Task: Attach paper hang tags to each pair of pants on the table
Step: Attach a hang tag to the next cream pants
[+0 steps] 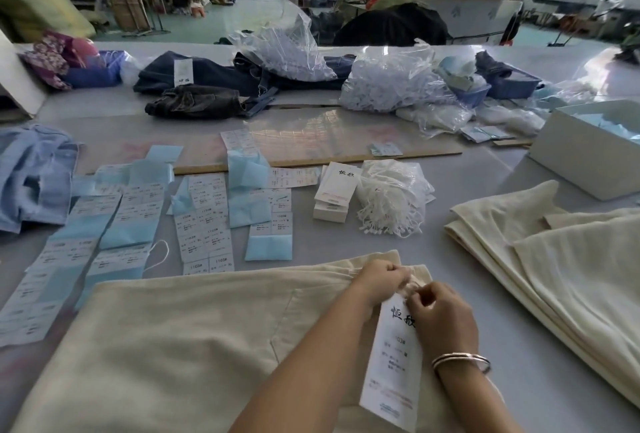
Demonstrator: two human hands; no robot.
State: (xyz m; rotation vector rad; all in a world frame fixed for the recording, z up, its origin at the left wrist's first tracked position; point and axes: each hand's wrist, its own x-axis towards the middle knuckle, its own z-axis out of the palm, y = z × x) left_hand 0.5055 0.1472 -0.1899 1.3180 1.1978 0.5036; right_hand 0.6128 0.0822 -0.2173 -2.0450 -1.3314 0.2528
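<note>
A cream pair of pants lies flat across the near table in front of me. A white paper hang tag with black characters lies on its right end, near the waistband. My left hand pinches the tag's white string at the waistband, fingers curled. My right hand, with bangles on the wrist, pinches the string at the top of the tag, right beside the left hand. The string's loop is mostly hidden between my fingers.
More cream pants are piled at the right. A stack of hang tags and a bundle of white strings lie ahead. Blue and white label sheets cover the left, a white box stands far right, and dark jeans lie behind.
</note>
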